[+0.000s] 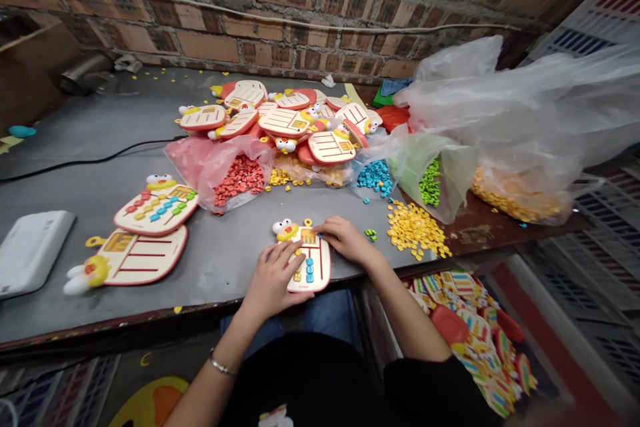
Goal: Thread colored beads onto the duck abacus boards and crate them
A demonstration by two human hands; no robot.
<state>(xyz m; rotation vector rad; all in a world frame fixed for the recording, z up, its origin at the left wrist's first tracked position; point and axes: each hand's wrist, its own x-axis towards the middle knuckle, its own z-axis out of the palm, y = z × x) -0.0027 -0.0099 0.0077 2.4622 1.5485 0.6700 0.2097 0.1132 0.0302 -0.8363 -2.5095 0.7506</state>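
A cream, duck-headed toy board (316,273) with a red rim lies at the table's front edge. My left hand (275,277) holds it, fingers across its left part and thumb along the lower edge. Blue beads (310,270) sit in one slot, and yellow beads (297,275) show beside the left fingers; the board's left side is hidden. At the upper right of the board, my right hand (345,238) is closed in a pinch, with a bit of blue at its fingertips, apparently a bead. A few green beads (371,235) lie just right of this hand.
Similar boards are piled (285,121) at the back. Bags hold red beads (240,180), blue beads (375,177) and green beads (430,183). Loose yellow pieces (417,230) lie right. Two boards (150,257) overlap at left, near a white device (35,250). A bin of toys (475,327) stands below right.
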